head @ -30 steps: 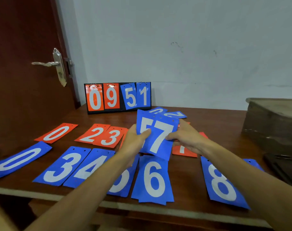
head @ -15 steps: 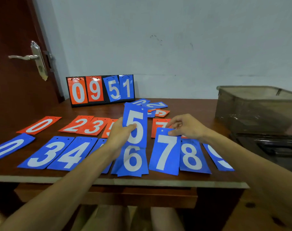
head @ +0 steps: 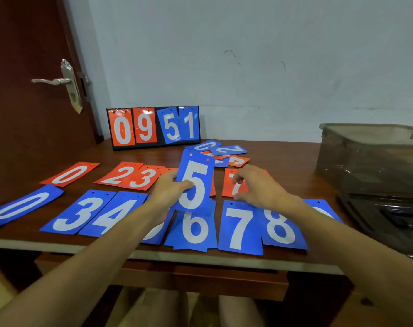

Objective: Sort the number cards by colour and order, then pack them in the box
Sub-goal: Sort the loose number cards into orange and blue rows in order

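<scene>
My left hand (head: 169,188) holds a blue 5 card (head: 195,182) upright above the blue row. That row lies along the table's front edge: blue 0 (head: 21,206), 3 (head: 78,213), 4 (head: 113,214), a card hidden under my left arm, 6 (head: 193,230), 7 (head: 239,228), 8 (head: 281,226) and one more card (head: 323,208) behind my right arm. My right hand (head: 257,187) rests with fingers spread over the top edge of the blue 7 and an orange 7 (head: 232,182). Orange 0 (head: 70,174), 2 (head: 121,175) and 3 (head: 144,178) lie behind.
A flip scoreboard (head: 153,127) reading 0 9 5 1 stands at the back. A loose pile of blue and orange cards (head: 222,152) lies behind my hands. A clear plastic box (head: 370,156) stands at right, its dark lid (head: 389,215) in front. A door is at left.
The blue 7 left the fanned cards and my right hand laid it between the 6 and 8. The left hand kept the blue 5.
</scene>
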{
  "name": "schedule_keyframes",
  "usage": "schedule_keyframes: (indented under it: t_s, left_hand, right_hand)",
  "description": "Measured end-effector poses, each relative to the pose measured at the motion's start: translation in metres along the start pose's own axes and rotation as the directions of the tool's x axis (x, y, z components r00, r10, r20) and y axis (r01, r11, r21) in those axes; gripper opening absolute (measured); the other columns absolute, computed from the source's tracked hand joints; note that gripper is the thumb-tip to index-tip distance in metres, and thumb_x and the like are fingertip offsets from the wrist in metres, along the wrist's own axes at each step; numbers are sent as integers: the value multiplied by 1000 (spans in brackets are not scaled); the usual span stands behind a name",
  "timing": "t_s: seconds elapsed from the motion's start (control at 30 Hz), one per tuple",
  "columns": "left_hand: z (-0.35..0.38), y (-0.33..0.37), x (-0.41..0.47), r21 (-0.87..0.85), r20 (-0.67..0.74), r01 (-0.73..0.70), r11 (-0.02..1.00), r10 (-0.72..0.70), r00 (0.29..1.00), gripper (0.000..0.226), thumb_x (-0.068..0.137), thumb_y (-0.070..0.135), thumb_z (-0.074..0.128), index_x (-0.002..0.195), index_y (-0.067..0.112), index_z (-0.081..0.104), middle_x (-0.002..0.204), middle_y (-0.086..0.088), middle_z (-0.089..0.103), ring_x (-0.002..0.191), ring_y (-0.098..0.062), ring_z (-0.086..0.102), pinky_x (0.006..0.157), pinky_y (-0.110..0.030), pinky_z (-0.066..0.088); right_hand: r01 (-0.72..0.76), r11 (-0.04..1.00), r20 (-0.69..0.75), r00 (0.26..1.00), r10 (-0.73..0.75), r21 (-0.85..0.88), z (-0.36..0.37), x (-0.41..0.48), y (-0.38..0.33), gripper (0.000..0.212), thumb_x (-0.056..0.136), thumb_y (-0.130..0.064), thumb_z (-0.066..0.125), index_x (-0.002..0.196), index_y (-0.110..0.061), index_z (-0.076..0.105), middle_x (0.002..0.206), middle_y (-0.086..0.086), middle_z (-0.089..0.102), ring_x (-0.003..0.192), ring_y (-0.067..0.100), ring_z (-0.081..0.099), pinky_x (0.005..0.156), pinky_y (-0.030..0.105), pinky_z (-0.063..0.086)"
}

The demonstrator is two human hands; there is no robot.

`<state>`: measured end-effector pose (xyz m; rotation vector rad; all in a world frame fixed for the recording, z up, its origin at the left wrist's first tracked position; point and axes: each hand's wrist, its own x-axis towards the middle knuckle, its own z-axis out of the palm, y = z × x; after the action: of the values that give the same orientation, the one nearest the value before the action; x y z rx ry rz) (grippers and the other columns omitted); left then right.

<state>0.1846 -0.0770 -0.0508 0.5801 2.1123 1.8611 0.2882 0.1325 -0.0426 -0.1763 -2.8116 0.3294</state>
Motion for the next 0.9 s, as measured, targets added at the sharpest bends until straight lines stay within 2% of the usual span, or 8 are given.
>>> schedule_keyframes:
  t_s: [0.13, 0.23, 0.43, 0.5, 0.57, 0.67, 0.8, 0.9]
  left_hand:
    - [-10, 1, 1, -9, 56, -8, 1000, 8, 998, 15, 82, 15, 72, 91, 23, 64, 83, 3, 75, 73, -17, 73, 56, -30, 58]
    - [-21, 6, 2, -30, 102, -37, 999, 40, 994, 19, 78, 13, 75, 93, 20, 65, 83, 1, 76, 72, -17, 73, 52, -24, 55]
    - [-66, 3, 11, -21, 93, -20, 1000, 22, 995, 23, 79, 15, 74, 98, 22, 63, 80, -1, 76, 71, -20, 73, 51, -26, 56]
    - [-85, -5, 11, 33, 102, -16, 999, 12, 995, 8, 87, 20, 67, 94, 22, 65, 81, -1, 76, 74, -19, 72, 58, -29, 57]
    - [-103, -13, 12, 140, 111, -30, 990, 14, 994, 17, 94, 25, 56, 96, 12, 67, 86, -6, 71, 77, -21, 66, 67, -33, 52]
    - [-127, -21, 13, 226, 81, -38, 974, 20, 997, 16, 95, 20, 52, 97, 19, 68, 84, -1, 72, 71, -14, 67, 58, -20, 53]
    - [-144, -27, 14, 273, 41, -78, 959, 70, 997, 21, 92, 12, 54, 93, 28, 67, 81, 6, 71, 69, -5, 69, 52, -13, 50]
    - [-143, -28, 16, 310, 82, -108, 945, 86, 993, 21, 90, 14, 56, 90, 33, 66, 82, 8, 70, 70, -2, 68, 54, -16, 50]
  right_hand:
    - [-20, 916, -144, 986, 85, 400, 1, 27, -33, 36, 85, -33, 66, 118, -20, 57, 106, -6, 59, 82, 1, 55, 72, 17, 44]
    - [-59, 824, -89, 987, 132, 564, 4, 49, -55, 42, 86, -34, 66, 123, -21, 53, 118, -5, 58, 98, 10, 58, 74, 19, 46]
    - [-41, 819, -112, 985, 127, 573, 24, 84, -86, 22, 78, -22, 75, 97, -21, 63, 99, -4, 63, 91, 10, 59, 72, 23, 50]
    - [-80, 801, -26, 993, 118, 593, 31, 90, -94, 17, 80, -18, 73, 95, -16, 67, 100, 2, 68, 91, 15, 63, 77, 32, 55]
    - [-141, 753, 79, 990, 118, 642, 36, 93, -99, 14, 81, -14, 72, 95, -12, 68, 95, 9, 72, 86, 20, 68, 74, 35, 57]
    - [-217, 688, 231, 970, 74, 692, 44, 91, -106, 14, 80, -10, 73, 94, -11, 68, 85, 6, 73, 75, 10, 70, 58, 21, 54]
    - [-184, 789, 243, 969, 45, 586, 57, 85, -115, 14, 77, -10, 76, 85, -16, 68, 79, 8, 68, 62, 9, 66, 50, 14, 49]
    - [-66, 940, 231, 973, -14, 335, 64, 83, -119, 20, 76, -20, 78, 94, -17, 69, 93, 5, 70, 69, 4, 63, 55, 15, 50]
